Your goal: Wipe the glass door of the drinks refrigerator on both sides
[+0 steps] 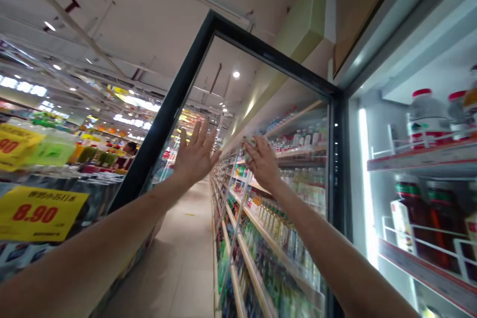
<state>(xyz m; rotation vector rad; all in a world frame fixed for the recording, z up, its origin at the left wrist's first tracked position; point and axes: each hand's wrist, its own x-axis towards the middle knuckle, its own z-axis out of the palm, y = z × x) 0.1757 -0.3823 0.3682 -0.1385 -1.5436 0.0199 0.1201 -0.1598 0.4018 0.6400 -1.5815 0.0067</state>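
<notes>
An open glass door [272,57] with a dark frame stands swung out in front of me. My left hand [196,156] is open, fingers spread, its palm toward the glass and apparently resting on it. Higher on the right of the pane, my right hand [264,161] is bent over a small, pale, crumpled cloth [249,142] and presses it to the glass. Most of the cloth is hidden under the fingers, and its edges are blurred.
On the right is the lit cooler with bottles [428,114] on wire-railed shelves [417,155]. Rows of drinks [276,223] show through the pane. A tiled aisle [182,258] runs ahead. Stacked goods with a yellow price sign [40,213] stand at left.
</notes>
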